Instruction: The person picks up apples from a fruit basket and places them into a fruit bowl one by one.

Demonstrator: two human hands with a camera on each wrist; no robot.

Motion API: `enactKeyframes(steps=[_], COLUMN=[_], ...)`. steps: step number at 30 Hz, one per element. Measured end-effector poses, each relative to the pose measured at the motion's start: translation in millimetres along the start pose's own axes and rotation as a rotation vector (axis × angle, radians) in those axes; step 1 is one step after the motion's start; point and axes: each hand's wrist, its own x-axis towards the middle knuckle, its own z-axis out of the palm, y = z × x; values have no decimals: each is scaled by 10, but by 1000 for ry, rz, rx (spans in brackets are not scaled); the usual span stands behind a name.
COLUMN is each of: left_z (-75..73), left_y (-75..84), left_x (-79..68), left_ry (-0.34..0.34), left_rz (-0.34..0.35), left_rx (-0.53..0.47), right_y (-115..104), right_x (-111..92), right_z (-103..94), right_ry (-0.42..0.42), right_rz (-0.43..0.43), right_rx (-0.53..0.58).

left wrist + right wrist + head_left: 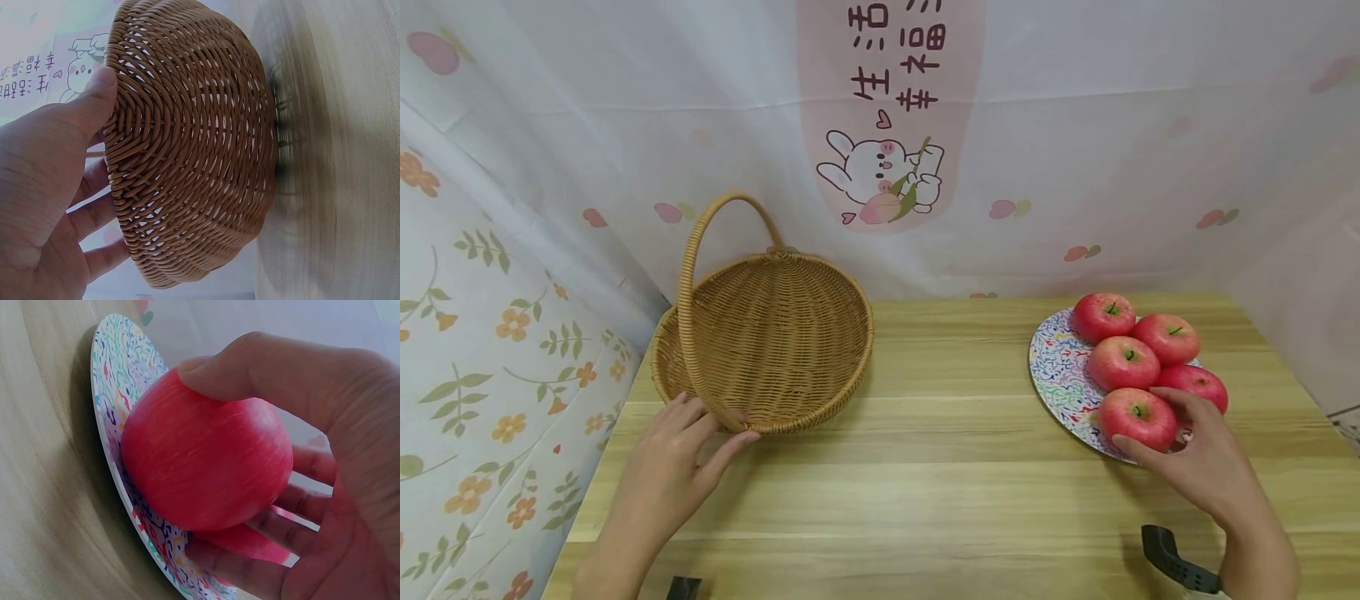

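Note:
A wicker basket (775,342) with a tall arched handle stands at the back left of the table. My left hand (673,454) grips its near rim beside the handle's base, thumb on the outside and fingers over the inner side; the left wrist view shows the woven outer wall (187,137) close up. On the right, a round plate (1054,367) with a colourful squiggle pattern carries several red apples. My right hand (1210,458) holds the nearest apple (1138,419) between thumb and fingers. That apple appears low over the plate; its underside is hidden.
The wooden table (925,500) lies between basket and plate. Behind it hangs a white curtain (1037,150) with a rabbit print, and a floral cloth (490,375) covers the left side. Dark camera mounts (1176,562) are at the wrists.

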Motion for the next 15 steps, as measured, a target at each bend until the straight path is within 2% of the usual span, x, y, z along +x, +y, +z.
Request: enactKeyframes(steps=[6,15], left_z=[-6,-5], left_y=[1,-2], left_x=[2,-10], left_ry=[-4,-6], left_rz=[-2,-1], left_rx=[1,-3], right_y=[-8,-33], right_x=[12,15], right_z=[-20,-31], right_ry=[-18,-26], right_rz=[8,-40], right_rx=[-31,-27])
